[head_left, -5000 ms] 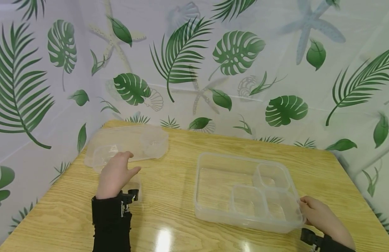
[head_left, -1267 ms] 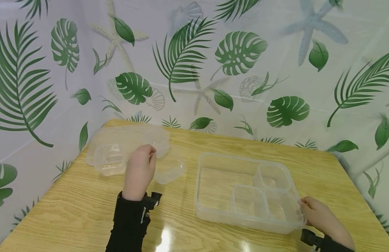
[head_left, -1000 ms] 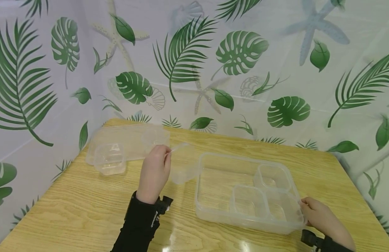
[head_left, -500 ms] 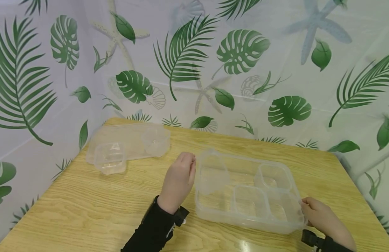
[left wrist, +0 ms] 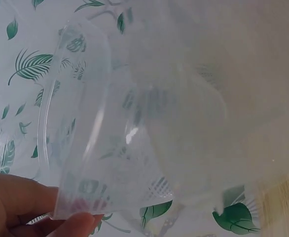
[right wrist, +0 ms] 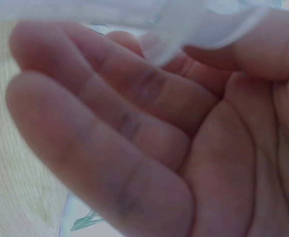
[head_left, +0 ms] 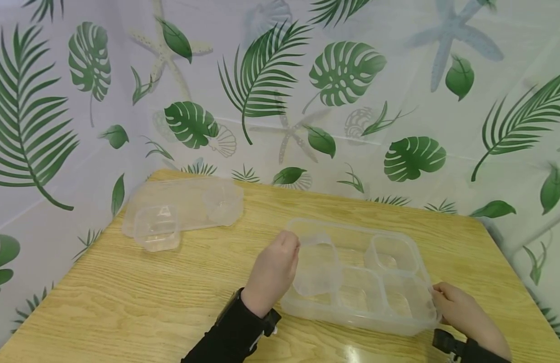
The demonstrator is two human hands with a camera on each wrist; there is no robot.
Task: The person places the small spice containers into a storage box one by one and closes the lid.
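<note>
In the head view, my left hand pinches a small clear plastic container by its rim. That container hangs tilted over the left part of a large clear lunch box. In the left wrist view, the thumb and fingers grip the rim of the small container at its lower corner. My right hand holds the lunch box by its right edge, the thumb lying along the rim in the right wrist view. Several small compartments or containers occupy the box's right side and front middle.
At the table's back left lies a translucent lid-like piece. Two small clear containers, one nearer and one at the right, are on or against it. A leaf-printed curtain hangs behind the wooden table.
My left hand has taken a small container from the left side and carried it rightward, over the left part of the lunch box. The right hand has stayed at the box's edge.
</note>
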